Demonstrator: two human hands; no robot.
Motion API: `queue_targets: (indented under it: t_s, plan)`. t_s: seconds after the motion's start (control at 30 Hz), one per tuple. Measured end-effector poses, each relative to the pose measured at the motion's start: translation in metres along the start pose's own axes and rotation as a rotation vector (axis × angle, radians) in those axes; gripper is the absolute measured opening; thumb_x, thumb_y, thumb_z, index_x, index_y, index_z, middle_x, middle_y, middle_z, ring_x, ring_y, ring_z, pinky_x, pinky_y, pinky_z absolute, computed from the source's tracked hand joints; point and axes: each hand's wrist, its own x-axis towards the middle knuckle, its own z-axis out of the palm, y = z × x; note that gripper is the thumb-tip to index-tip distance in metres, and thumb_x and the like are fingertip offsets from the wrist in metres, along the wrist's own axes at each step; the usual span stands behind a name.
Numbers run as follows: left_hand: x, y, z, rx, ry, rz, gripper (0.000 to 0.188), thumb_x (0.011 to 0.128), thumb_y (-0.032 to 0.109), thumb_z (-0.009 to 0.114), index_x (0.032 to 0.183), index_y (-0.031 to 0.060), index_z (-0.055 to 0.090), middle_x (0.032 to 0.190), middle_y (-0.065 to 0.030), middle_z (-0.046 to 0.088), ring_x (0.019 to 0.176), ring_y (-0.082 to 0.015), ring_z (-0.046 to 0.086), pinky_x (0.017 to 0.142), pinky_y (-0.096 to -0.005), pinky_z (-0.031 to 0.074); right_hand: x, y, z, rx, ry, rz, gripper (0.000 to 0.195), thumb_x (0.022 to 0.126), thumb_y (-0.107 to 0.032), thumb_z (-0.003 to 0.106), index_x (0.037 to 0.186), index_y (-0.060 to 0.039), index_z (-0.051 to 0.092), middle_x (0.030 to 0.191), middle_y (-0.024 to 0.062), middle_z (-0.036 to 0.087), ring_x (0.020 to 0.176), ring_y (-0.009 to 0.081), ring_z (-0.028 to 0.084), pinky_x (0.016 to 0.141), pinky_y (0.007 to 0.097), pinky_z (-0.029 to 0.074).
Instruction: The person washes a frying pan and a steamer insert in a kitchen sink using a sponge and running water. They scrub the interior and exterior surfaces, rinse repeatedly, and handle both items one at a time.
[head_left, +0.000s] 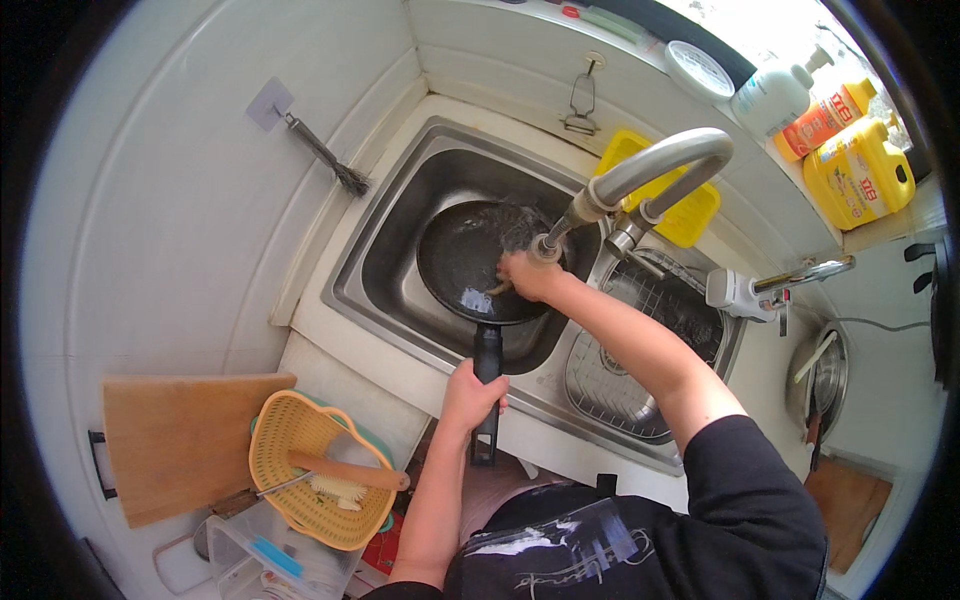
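My left hand (471, 397) grips the black handle (488, 356) of a dark frying pan (457, 255). The pan lies tilted in the left basin of a stainless steel sink (390, 262), its handle jutting over the front rim. Inside the pan, under the spray head (545, 249) of a flexible tap (660, 154), is my right hand (529, 276). A small tan thing (498, 288) shows below its fingers, too little of it visible to name. Water ripples on the pan's far side, and some of this hand is hidden by the spray head.
A wire rack (592, 375) sits in the right basin. Behind the tap is a yellow plastic basket (686, 217). Detergent bottles (855, 176) line the sill. At lower left, a yellow basket (281, 442) holds a rolling pin (352, 470), beside a wooden cutting board (176, 442).
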Motion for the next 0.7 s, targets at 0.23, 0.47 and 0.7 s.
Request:
queue_targets:
  t_s: [0.23,0.47,0.7]
  plan:
    - [0.028,0.011,0.003,0.022,0.002,-0.028,0.012,0.068,0.001,0.057,0.076,-0.0001,0.048,0.058,-0.0066,0.052,0.046,-0.0134,0.052,0.040,-0.0263,0.044,-0.039,-0.072,-0.032,0.464,0.342,-0.196,0.021,0.072,-0.007,0.050,0.092,-0.0079,0.059,0.086,0.0117,0.061,0.080,0.0317,0.057,0.071,0.0378,0.045]
    - [0.041,0.020,0.013,-0.022,0.030,-0.037,0.011,0.068,0.002,0.058,0.074,-0.0012,0.049,0.059,-0.0058,0.053,0.046,-0.0124,0.053,0.041,-0.0252,0.045,-0.062,-0.054,-0.030,0.164,0.197,-0.368,0.035,0.068,-0.007,0.053,0.101,-0.0149,0.057,0.106,-0.0015,0.055,0.091,0.0225,0.050,0.076,0.0323,0.046]
    - [0.051,0.021,0.022,-0.067,0.018,-0.039,0.009,0.069,0.004,0.058,0.071,0.0004,0.050,0.056,-0.0047,0.052,0.045,-0.0112,0.052,0.041,-0.0249,0.044,-0.087,-0.054,-0.039,0.141,0.168,0.122,0.025,0.072,-0.004,0.052,0.095,-0.0071,0.059,0.096,0.0139,0.050,0.088,0.0297,0.053,0.073,0.0369,0.046]
